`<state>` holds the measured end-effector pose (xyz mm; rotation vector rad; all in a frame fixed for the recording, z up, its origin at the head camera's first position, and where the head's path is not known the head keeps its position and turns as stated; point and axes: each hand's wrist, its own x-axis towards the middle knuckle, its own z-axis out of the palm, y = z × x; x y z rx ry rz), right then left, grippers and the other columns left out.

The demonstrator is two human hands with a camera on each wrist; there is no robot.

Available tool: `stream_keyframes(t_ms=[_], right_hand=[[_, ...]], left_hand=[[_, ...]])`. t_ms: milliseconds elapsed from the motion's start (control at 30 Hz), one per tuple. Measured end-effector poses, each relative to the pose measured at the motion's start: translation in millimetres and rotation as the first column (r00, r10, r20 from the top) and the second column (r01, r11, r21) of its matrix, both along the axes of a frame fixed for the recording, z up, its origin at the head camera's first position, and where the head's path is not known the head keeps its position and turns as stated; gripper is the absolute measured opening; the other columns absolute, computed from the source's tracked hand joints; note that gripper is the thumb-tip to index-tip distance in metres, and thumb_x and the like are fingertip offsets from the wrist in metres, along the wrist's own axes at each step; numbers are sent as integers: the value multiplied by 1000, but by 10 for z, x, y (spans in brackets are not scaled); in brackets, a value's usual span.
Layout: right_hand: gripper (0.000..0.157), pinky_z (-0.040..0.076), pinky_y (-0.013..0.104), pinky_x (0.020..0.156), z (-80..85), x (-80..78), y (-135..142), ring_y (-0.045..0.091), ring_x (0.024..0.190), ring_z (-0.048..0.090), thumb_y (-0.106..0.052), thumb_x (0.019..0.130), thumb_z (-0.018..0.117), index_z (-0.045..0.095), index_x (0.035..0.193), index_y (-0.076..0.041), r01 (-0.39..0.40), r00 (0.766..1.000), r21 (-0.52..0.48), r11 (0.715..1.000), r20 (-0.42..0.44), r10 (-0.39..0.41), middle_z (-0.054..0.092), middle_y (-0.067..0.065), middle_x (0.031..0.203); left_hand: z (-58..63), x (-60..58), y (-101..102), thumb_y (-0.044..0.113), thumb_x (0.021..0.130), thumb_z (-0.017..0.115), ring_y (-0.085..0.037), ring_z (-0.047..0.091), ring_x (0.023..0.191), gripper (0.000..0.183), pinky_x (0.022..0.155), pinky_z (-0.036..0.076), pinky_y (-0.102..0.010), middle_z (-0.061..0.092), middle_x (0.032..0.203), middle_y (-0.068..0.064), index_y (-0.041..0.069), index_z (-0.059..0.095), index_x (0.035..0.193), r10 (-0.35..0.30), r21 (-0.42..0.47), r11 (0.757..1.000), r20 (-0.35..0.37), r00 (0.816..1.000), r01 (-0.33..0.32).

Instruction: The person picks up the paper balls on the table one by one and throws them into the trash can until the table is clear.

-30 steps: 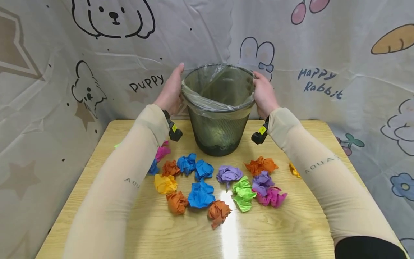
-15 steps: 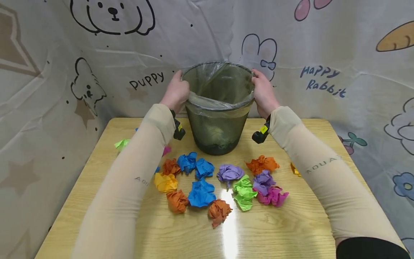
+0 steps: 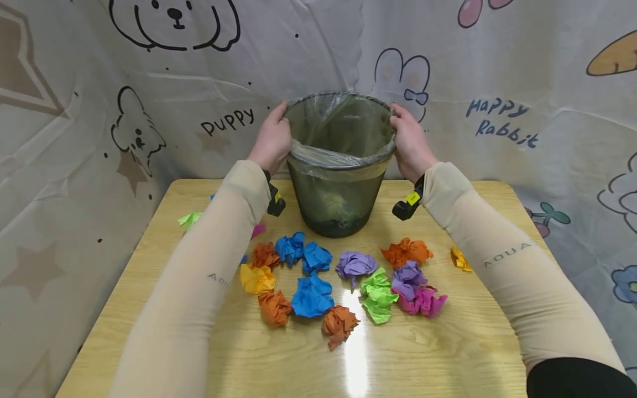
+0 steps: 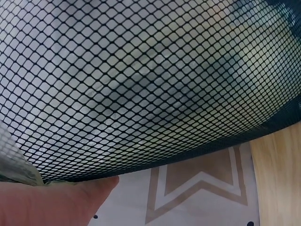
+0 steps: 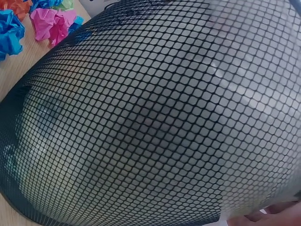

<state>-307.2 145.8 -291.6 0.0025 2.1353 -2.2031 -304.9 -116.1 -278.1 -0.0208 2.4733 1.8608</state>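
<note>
1. Far left: lime-green crumpled paper ball [image 3: 189,220] on the pale wood-grain table [image 3: 418,359], partly cut off by my beige sleeve [image 3: 194,287].
2. My left hand [image 3: 271,141] grips the rim's left side, liner caught under the fingers, presumably so the plastic can't slip.
3. Front left: yellow crumpled paper ball [image 3: 257,279], large blue crumpled paper ball [image 3: 312,297], others close by; loosely scattered, I judge, rather than sorted.
4. Centre, behind the papers: round black mesh bin [image 3: 338,202], upright, base apparently on the table. Clear plastic liner [image 3: 323,155] folded over the rim, likely to anchor it. Pale shape low behind the mesh; can't tell what.
5. Front right: purple crumpled paper ball [image 3: 356,264], magenta crumpled paper ball [image 3: 424,301].
6. My right hand [image 3: 414,141] grips the rim opposite, fingers curled round the edge; two-sided hold probably steadies it.
7. Far right: orange-yellow paper scrap [image 3: 460,258] beside my other sleeve.
</note>
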Motion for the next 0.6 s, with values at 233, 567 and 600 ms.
stream_keyframes(t_ms=[233,567,600], right_hand=[[53,25,27,119,-17,3,11,8,147,24,-21,113,27,16,166,-22,-1,1000,-67,998,10,2,15,-8,168],[51,23,35,121,-73,133,222,20,147,31,-36,113,33,35,159,-13,-105,990,-80,991,-107,96,36,7,159],[50,23,36,121,-72,155,257,22,146,34,-38,113,33,38,157,-13,-116,988,-83,990,-112,107,40,8,157]], left_hand=[[21,-50,-3,19,113,19,-5,5,153,54,121,13,-24,7,170,14,29,16,166,9,-46,999,24,1000,-7],[10,-109,75,20,113,21,-4,9,152,53,121,13,-24,12,169,15,28,20,165,6,-39,999,6,1000,-6],[14,-109,84,20,113,21,-4,9,152,53,120,13,-23,12,169,15,28,20,165,2,-40,999,7,1000,-2]])
